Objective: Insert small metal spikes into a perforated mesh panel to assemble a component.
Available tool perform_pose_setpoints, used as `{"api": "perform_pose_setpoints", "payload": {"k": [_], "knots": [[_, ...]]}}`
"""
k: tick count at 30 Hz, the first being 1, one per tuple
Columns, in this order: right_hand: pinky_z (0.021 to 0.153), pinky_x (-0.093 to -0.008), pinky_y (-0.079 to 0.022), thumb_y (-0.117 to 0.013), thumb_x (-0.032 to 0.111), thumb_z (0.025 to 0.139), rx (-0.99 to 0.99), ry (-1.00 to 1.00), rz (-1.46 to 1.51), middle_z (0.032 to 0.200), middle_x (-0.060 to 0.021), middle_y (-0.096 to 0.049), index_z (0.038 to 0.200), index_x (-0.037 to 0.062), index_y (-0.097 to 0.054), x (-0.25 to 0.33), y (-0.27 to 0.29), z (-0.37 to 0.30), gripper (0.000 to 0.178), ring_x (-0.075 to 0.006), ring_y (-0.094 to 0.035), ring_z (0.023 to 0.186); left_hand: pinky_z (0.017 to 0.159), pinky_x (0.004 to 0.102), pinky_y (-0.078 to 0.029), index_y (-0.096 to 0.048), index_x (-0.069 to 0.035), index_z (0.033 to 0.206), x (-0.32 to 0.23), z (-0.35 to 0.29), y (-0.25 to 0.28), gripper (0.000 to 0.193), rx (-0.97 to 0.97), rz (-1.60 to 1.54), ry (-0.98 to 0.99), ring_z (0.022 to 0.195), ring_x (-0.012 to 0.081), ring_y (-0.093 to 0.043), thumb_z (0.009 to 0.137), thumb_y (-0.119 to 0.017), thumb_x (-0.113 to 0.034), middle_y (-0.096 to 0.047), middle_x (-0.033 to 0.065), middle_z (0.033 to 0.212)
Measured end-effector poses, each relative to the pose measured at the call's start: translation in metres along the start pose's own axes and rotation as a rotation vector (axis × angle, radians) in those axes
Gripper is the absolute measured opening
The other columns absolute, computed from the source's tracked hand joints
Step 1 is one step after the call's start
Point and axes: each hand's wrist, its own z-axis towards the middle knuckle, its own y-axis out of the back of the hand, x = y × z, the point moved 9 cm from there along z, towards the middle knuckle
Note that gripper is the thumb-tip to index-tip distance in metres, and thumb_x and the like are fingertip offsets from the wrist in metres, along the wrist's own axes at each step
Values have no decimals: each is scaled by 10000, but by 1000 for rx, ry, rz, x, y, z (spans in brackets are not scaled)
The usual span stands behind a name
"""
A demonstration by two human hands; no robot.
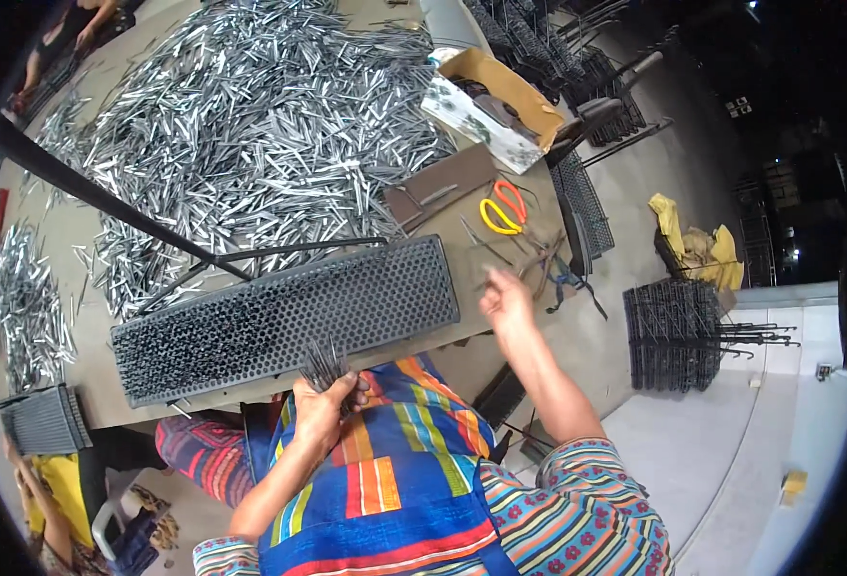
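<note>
My left hand (320, 411) is closed around a bunch of thin, dark metal pins (324, 360), their ends fanning up past the fingers. Right in front of it, a long black perforated metal rack (375, 290) lies along the table's near edge. Its left part looks rough and darker, as if pins fill the holes there; the right part shows bare holes. A black rod handle (107, 197) rises from its far side. Past the rack's right end hovers my right hand (506, 300), thumb and fingers pinched together; whatever they hold is too small to make out.
A wide heap of silvery metal pins (279, 125) covers the far table (107, 384). Scissors (502, 209) with yellow and orange handles lie by a brown plate (443, 184) and an open cardboard box (500, 91). Black racks (673, 331) are stacked right. Other people work at left.
</note>
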Motion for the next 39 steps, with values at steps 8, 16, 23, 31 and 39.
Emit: {"api": "perform_pose_setpoints", "payload": {"k": [8,16,23,31,39], "knots": [[410,-184,-352,-677,6,838,611,63,-374,688,-20,-646,965,-22,-709,-79,-162,-132,134,-36,-475,461,506,301,-545,-622,56,932,-16,-11,-12,116,-126,13,105,640,208,-687,870,-639,-41,-689,120,807],[410,-186,-375,-676,10,839,728,-20,-514,666,-23,-648,915,-33,-692,-109,-184,-132,88,-29,-486,455,520,287,-561,-657,5,911,-12,-3,6,73,-50,-87,32,617,160,-660,879,-590,5,-681,74,780],[416,-174,-364,-682,12,835,719,31,-508,671,-14,-633,880,-16,-681,-115,-186,-129,52,-36,-497,468,467,257,-527,-665,-11,944,-10,0,24,92,-93,-93,-1,588,152,-661,874,-607,-1,-689,81,761],[445,-186,-416,-666,4,843,635,-140,-422,706,-42,-655,902,-14,-680,-120,-184,-116,64,-66,-542,481,470,258,-526,-652,-10,876,-18,7,17,58,-93,-59,32,572,142,-654,882,-595,-16,-676,67,731],[523,-216,-470,-639,-59,844,573,482,-322,829,-71,-640,917,-52,-678,-48,-216,-108,83,-105,-592,590,458,273,-531,-622,6,860,-10,14,30,57,-211,-130,67,572,150,-659,883,-616,-45,-684,85,747]]}}
